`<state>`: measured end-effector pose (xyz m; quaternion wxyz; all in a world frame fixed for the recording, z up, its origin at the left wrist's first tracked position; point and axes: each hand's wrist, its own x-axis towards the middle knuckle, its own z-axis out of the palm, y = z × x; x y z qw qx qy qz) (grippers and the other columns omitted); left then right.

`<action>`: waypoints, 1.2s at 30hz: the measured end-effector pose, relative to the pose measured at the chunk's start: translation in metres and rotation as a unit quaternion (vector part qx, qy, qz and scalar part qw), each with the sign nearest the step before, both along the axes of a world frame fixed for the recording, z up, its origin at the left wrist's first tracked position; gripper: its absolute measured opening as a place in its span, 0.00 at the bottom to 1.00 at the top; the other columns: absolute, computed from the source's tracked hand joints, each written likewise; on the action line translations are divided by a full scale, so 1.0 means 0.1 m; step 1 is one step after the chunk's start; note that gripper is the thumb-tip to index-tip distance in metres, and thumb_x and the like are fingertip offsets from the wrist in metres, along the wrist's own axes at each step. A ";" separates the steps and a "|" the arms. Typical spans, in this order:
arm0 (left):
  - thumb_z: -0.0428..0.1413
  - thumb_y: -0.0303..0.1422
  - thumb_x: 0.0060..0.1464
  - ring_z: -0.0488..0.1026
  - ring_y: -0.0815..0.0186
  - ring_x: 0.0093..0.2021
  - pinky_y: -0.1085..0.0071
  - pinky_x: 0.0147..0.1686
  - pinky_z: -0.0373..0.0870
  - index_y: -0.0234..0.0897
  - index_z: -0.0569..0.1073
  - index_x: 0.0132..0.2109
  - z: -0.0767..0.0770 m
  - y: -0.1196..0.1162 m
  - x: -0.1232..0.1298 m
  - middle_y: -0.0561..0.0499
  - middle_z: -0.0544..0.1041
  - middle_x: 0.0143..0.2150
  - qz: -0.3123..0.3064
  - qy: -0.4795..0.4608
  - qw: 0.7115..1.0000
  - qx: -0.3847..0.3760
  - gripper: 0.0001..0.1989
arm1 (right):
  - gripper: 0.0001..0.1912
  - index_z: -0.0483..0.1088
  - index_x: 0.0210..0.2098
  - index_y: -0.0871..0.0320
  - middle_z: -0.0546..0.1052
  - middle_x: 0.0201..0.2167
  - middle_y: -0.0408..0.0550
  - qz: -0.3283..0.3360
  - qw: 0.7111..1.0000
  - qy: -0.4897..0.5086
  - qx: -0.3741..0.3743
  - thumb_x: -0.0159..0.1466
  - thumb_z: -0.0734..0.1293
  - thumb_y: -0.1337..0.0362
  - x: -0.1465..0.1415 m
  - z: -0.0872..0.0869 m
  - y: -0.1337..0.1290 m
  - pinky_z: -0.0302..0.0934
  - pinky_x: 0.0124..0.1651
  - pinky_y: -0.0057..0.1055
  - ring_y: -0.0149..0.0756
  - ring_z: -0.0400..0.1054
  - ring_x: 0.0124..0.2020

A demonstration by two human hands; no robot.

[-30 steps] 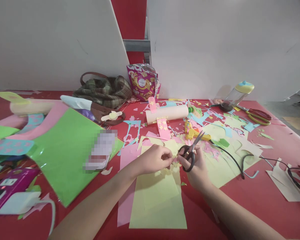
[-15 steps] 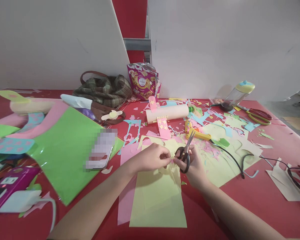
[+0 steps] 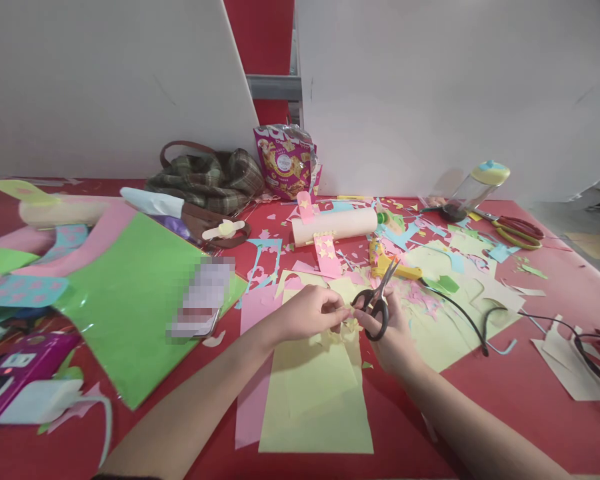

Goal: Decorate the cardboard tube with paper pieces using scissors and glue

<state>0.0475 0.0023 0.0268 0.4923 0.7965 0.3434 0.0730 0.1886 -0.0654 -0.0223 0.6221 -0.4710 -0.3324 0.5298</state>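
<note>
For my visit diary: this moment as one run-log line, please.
Right hand: holding black-handled scissors | left hand: close beside it | beneath: yellow paper | beyond: yellow glue gun, cream roll

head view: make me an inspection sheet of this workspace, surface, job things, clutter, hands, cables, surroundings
Surface: red tabletop, strewn with cut paper.
Job's things: black-handled scissors; pale yellow sheet below the hands, overlapping a pink sheet.
Clutter: phone on the left, yellow glue gun beyond the scissors, opened snack bag at the back.
Left hand: fingers pinched close to the other hand's fingertips; anything between them is too small to identify.
Right hand: holds the scissors, blades pointing away from the person.
Cables: black cable on the right, white cable on the left.
Surroundings: white panels behind the table; other people, nothing seen.
</note>
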 end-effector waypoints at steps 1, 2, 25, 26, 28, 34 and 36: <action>0.45 0.40 0.51 0.62 0.74 0.21 0.78 0.20 0.54 0.34 0.67 0.23 0.01 0.00 0.00 0.53 0.70 0.22 0.001 0.000 1.000 0.001 0.16 | 0.14 0.57 0.30 0.52 0.68 0.27 0.38 0.000 1.000 0.000 0.001 0.50 0.67 0.70 0.00 0.00 0.00 0.56 0.26 0.26 0.29 0.62 0.26; 0.45 0.40 0.51 0.62 0.74 0.21 0.78 0.20 0.54 0.34 0.67 0.23 0.02 0.00 0.00 0.53 0.70 0.22 0.002 0.001 1.000 -0.001 0.16 | 0.14 0.57 0.30 0.52 0.68 0.27 0.38 0.001 1.000 -0.001 0.002 0.49 0.67 0.70 0.00 0.00 0.00 0.56 0.26 0.26 0.29 0.62 0.26; 0.46 0.36 0.50 0.65 0.72 0.25 0.77 0.24 0.58 0.34 0.70 0.25 0.06 0.04 -0.07 0.52 0.73 0.25 -0.035 0.008 0.999 0.007 0.14 | 0.16 0.55 0.29 0.52 0.67 0.26 0.37 -0.011 0.998 -0.060 0.011 0.49 0.68 0.70 0.00 0.02 -0.01 0.54 0.22 0.23 0.26 0.60 0.23; 0.47 0.37 0.49 0.66 0.72 0.25 0.77 0.24 0.58 0.34 0.70 0.26 0.06 0.04 -0.07 0.52 0.73 0.25 -0.037 0.010 0.999 0.009 0.13 | 0.16 0.55 0.29 0.53 0.67 0.26 0.37 -0.013 0.998 -0.063 0.011 0.49 0.68 0.70 -0.01 0.02 -0.01 0.54 0.22 0.22 0.26 0.59 0.22; 0.47 0.37 0.49 0.66 0.71 0.25 0.77 0.23 0.58 0.34 0.69 0.26 0.06 0.02 -0.05 0.52 0.73 0.25 -0.035 0.011 0.999 0.004 0.13 | 0.16 0.55 0.29 0.53 0.67 0.26 0.37 -0.016 0.998 -0.066 0.011 0.49 0.68 0.69 -0.01 0.02 -0.01 0.54 0.22 0.23 0.26 0.60 0.23; 0.45 0.38 0.51 0.63 0.74 0.20 0.78 0.19 0.55 0.33 0.67 0.22 0.01 -0.02 0.02 0.53 0.71 0.22 0.003 -0.012 1.000 -0.005 0.16 | 0.16 0.55 0.30 0.52 0.66 0.28 0.37 -0.007 0.998 -0.052 0.016 0.50 0.68 0.68 -0.01 0.01 -0.01 0.55 0.25 0.25 0.27 0.60 0.24; 0.45 0.39 0.51 0.63 0.74 0.20 0.78 0.20 0.56 0.34 0.68 0.22 0.03 0.00 0.00 0.53 0.71 0.22 0.017 -0.019 1.000 0.007 0.17 | 0.15 0.55 0.31 0.52 0.65 0.28 0.38 0.004 0.999 -0.050 0.018 0.51 0.67 0.68 -0.01 0.01 -0.02 0.54 0.26 0.25 0.28 0.59 0.25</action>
